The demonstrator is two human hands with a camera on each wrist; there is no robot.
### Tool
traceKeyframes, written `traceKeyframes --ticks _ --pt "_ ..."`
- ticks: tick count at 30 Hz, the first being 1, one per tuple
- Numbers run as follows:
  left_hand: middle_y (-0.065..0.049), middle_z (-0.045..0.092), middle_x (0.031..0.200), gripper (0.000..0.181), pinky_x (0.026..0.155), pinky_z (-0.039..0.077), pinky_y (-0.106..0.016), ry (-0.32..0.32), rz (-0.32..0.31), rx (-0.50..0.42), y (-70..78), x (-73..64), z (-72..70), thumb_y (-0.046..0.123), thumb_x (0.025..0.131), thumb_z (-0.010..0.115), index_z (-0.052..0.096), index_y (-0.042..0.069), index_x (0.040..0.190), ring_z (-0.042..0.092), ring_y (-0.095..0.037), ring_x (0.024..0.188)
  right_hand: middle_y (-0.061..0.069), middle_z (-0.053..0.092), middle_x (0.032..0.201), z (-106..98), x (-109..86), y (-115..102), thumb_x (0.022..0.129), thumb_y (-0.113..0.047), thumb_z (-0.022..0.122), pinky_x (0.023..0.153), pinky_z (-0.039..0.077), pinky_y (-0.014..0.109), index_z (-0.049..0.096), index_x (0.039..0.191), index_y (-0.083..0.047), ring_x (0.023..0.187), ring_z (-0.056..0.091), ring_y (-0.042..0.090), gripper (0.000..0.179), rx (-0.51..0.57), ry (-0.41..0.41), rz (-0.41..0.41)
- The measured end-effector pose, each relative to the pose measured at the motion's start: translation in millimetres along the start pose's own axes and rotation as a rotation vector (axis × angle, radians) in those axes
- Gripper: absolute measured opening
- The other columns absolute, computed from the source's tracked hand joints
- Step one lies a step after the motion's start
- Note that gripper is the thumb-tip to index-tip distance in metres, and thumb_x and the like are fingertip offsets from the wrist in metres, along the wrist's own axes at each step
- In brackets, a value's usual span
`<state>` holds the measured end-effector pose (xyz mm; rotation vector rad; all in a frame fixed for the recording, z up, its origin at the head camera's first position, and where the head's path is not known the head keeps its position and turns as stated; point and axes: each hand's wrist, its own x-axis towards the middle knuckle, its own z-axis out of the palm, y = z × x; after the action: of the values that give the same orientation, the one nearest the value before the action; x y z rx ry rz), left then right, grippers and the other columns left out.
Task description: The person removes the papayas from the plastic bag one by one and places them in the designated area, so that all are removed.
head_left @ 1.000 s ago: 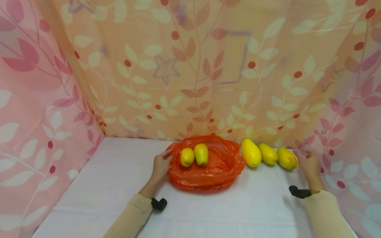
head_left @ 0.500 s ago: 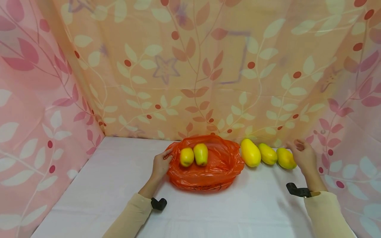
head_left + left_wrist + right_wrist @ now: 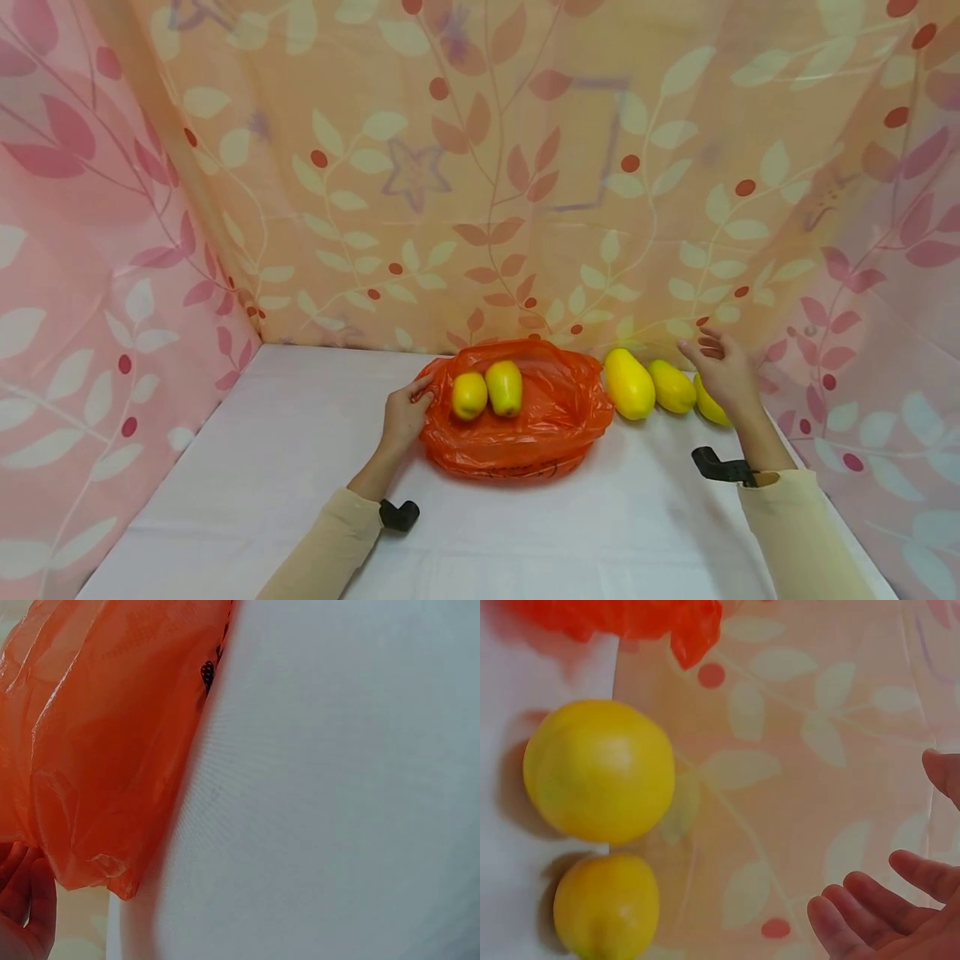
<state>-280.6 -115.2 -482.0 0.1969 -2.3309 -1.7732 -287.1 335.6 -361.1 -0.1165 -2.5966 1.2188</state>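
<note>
My left hand (image 3: 405,417) grips the left rim of an orange-red plastic bag (image 3: 558,417), which lies spread open on the table. Inside the bag sit two yellow-green fruits (image 3: 505,388), mango-like in shape. In the left wrist view, curled fingers (image 3: 39,892) show at the bag's edge, partly hidden by the plastic. To the bag's right, a large yellow fruit (image 3: 629,384), a smaller one (image 3: 672,387) and a third (image 3: 708,404) stand in a row. My right hand (image 3: 723,371) is raised above the third fruit, partly covering it; its spread fingers (image 3: 874,904) hold nothing.
A white cloth (image 3: 510,533) covers the table. Behind it hangs a peach leaf-patterned curtain (image 3: 420,258), close to the bag and the fruit row. Pink patterned cloth (image 3: 67,333) encloses the sides. Black wrist mounts (image 3: 400,516) sit on both wrists.
My right hand has lifted and moved left, from beside the rightmost fruit to above it. My left hand keeps its grip on the bag, and the fruits have not moved.
</note>
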Motion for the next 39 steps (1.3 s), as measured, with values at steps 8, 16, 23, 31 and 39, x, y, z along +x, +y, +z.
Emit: traceKeyframes --ticks 8,16,23,31,39 --pt "-0.016 0.063 0.131 0.035 0.103 0.048 -0.044 -0.010 -0.013 -0.012 -1.0 -1.1 -0.3 0.007 0.094 0.058 0.063 0.005 0.129 0.055 -0.029 0.125 0.028 0.041 0.146 24 -5.2 -23 0.094 -0.051 0.055 0.106 0.039 0.063 0.032 0.150 -0.003 0.131 0.041 0.047 0.077 0.027 -0.063 -0.047" --pt "-0.016 0.064 0.130 0.034 0.104 0.048 -0.045 0.000 -0.004 -0.013 0.0 0.7 0.8 0.007 0.095 0.057 0.064 0.005 0.129 0.056 -0.029 0.124 0.027 0.043 0.144 45 -10.0 -48 0.094 -0.049 0.058 0.104 0.042 0.061 0.034 0.149 -0.005 0.126 0.046 0.045 0.074 -0.001 -0.186 -0.119" --pt "-0.017 0.063 0.131 0.035 0.104 0.048 -0.045 -0.001 -0.011 -0.016 -0.3 0.1 0.5 0.006 0.095 0.057 0.063 0.004 0.129 0.055 -0.030 0.126 0.026 0.047 0.141 66 -13.0 -60 0.093 -0.045 0.062 0.104 0.043 0.058 0.038 0.146 -0.004 0.126 0.047 0.044 0.072 0.007 -0.258 -0.180" --pt "-0.017 0.063 0.131 0.035 0.106 0.046 -0.045 -0.002 0.004 -0.019 -0.4 1.3 -0.4 0.005 0.094 0.057 0.063 0.004 0.129 0.054 -0.030 0.128 0.022 0.051 0.137 89 -16.6 -74 0.092 -0.042 0.064 0.098 0.049 0.055 0.044 0.143 -0.007 0.122 0.051 0.041 0.066 -0.020 -0.317 -0.223" --pt "-0.018 0.063 0.131 0.035 0.106 0.046 -0.044 0.004 0.010 -0.009 -0.5 1.4 0.9 0.004 0.094 0.057 0.063 0.003 0.128 0.053 -0.031 0.128 0.022 0.052 0.137 109 -18.6 -86 0.090 -0.038 0.068 0.102 0.048 0.054 0.044 0.142 -0.006 0.125 0.050 0.041 0.066 0.013 -0.377 -0.224"
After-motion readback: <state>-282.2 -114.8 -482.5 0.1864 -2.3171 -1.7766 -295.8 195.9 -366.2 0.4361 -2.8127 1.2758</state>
